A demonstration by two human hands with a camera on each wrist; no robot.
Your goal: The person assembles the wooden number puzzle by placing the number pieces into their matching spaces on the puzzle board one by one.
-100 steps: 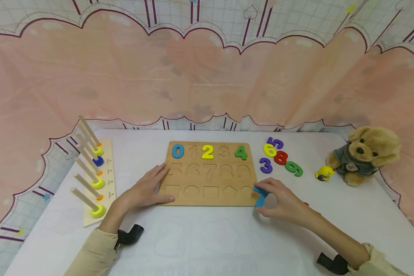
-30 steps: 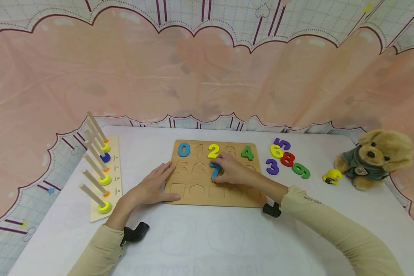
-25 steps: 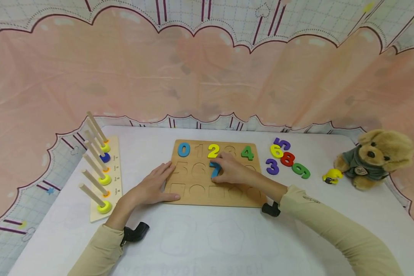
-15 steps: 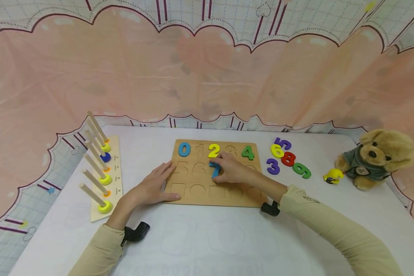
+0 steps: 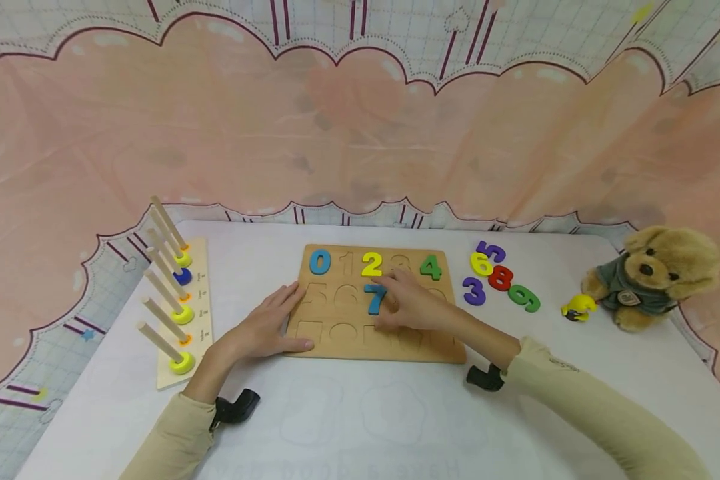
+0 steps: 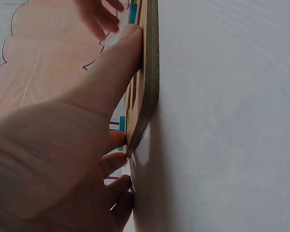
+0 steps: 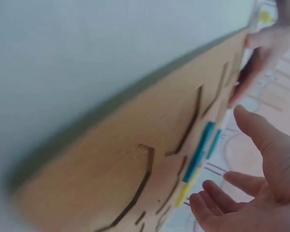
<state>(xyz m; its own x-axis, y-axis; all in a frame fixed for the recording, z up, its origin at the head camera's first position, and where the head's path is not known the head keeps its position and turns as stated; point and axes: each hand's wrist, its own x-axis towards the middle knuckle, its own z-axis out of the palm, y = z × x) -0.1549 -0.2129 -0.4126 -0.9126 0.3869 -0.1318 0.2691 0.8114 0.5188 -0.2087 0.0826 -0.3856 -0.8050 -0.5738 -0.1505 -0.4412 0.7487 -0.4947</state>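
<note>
A blue number 7 [image 5: 375, 299] sits in the middle row of the wooden puzzle board [image 5: 330, 337], over the 7-shaped recess. My right hand [image 5: 417, 303] hovers just right of the 7, thumb and fingers spread apart with nothing between them. The right wrist view shows the same hand [image 7: 261, 174] off the board's face. My left hand [image 5: 264, 327] rests on the board's left edge, its thumb [image 6: 128, 43] lying on the front corner. A blue 0 [image 5: 320, 262], yellow 2 [image 5: 372, 264] and green 4 [image 5: 431, 267] lie in the top row.
Loose numbers lie right of the board: purple 5 [image 5: 491, 251], yellow 6 [image 5: 481, 264], red 8 [image 5: 501, 278], purple 3 [image 5: 474, 291], green 9 [image 5: 525, 298]. A plush bear [image 5: 648, 277] and yellow toy [image 5: 579, 307] sit farther right. A pegged ring stand [image 5: 198, 287] stands left.
My right hand carried the blue 7 from the board's right edge to the middle row. It has now let go and drawn slightly right. My left hand keeps its place on the board.
</note>
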